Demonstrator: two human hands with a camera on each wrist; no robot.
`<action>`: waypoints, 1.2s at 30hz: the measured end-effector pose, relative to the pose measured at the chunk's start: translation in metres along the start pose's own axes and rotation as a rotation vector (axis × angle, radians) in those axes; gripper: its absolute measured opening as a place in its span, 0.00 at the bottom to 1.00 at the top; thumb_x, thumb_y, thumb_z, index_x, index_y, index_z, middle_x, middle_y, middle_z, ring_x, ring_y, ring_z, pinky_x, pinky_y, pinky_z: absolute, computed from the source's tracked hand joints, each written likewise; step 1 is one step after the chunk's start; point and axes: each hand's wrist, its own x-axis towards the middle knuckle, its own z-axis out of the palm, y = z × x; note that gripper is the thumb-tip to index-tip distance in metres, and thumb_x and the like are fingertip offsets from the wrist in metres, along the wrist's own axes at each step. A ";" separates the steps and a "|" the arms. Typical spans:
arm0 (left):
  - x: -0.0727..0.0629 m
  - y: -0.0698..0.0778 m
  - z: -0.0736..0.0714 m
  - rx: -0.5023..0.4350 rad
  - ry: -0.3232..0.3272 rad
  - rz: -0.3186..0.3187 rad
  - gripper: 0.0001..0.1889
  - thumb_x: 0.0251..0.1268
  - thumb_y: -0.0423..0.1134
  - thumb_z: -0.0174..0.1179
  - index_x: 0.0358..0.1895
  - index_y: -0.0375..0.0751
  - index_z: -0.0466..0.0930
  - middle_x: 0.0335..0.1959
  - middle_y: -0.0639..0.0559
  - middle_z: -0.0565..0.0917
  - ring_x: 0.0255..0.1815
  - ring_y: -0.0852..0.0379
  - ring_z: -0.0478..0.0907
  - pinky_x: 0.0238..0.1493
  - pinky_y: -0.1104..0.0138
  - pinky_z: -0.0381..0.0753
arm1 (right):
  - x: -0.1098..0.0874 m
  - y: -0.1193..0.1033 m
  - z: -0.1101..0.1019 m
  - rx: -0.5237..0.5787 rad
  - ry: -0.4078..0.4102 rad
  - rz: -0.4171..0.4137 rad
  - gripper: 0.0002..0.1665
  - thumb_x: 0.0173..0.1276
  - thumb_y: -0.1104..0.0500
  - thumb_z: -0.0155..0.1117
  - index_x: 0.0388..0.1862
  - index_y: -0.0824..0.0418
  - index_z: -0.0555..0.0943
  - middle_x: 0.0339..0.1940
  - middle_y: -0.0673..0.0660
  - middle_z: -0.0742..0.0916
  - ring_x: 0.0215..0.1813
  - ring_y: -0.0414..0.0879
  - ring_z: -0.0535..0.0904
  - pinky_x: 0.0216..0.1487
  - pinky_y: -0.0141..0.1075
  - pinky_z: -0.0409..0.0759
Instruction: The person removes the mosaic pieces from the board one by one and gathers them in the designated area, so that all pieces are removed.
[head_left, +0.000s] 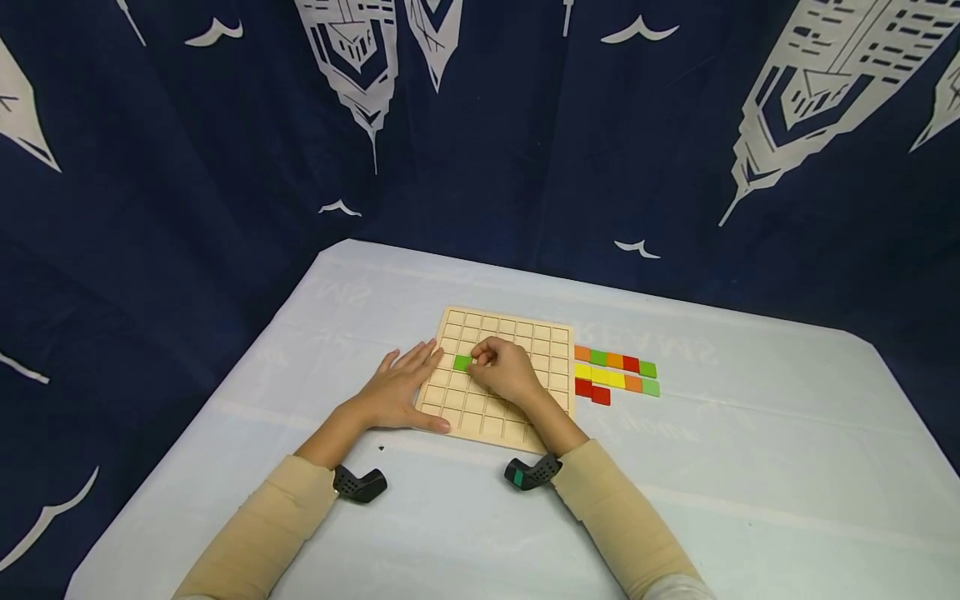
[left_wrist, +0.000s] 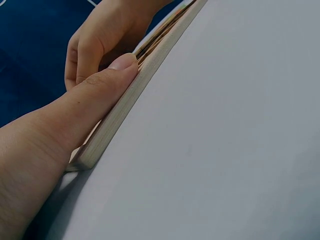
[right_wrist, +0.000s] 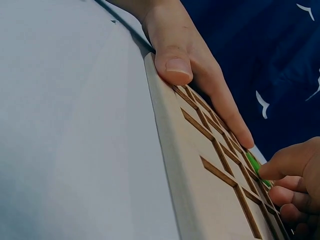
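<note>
A wooden grid board lies on the table, its square cells marked by ridges. One green square tile sits on its left part. My right hand is over the board with curled fingers, its thumb and fingertips at the tile's right edge. In the right wrist view the thumb meets the green tile; the far fingertips are partly hidden. My left hand rests spread along the board's left side, its thumb on the near edge.
Right of the board, rows of coloured square tiles lie on the table: an orange-green-red row, a yellow row and red tiles. A white cloth covers the table. A dark blue patterned curtain hangs behind.
</note>
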 end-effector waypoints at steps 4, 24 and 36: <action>0.000 0.000 0.000 0.002 0.003 0.006 0.65 0.45 0.76 0.62 0.79 0.39 0.43 0.80 0.45 0.40 0.79 0.48 0.36 0.72 0.44 0.33 | 0.001 0.000 0.001 -0.028 -0.002 0.003 0.11 0.59 0.62 0.69 0.40 0.64 0.82 0.26 0.51 0.80 0.28 0.43 0.73 0.32 0.34 0.72; -0.001 -0.001 -0.001 -0.001 -0.005 -0.001 0.65 0.45 0.74 0.63 0.79 0.39 0.42 0.80 0.46 0.39 0.79 0.48 0.36 0.72 0.44 0.32 | -0.002 0.000 0.005 0.025 0.044 0.005 0.07 0.61 0.62 0.66 0.39 0.61 0.82 0.34 0.52 0.85 0.29 0.44 0.72 0.31 0.34 0.70; 0.000 0.000 -0.001 -0.005 -0.011 -0.006 0.65 0.45 0.75 0.62 0.79 0.39 0.42 0.80 0.46 0.39 0.79 0.48 0.35 0.72 0.44 0.32 | -0.003 -0.002 0.006 0.102 0.100 -0.030 0.03 0.61 0.67 0.65 0.34 0.63 0.82 0.29 0.53 0.85 0.27 0.44 0.74 0.29 0.32 0.71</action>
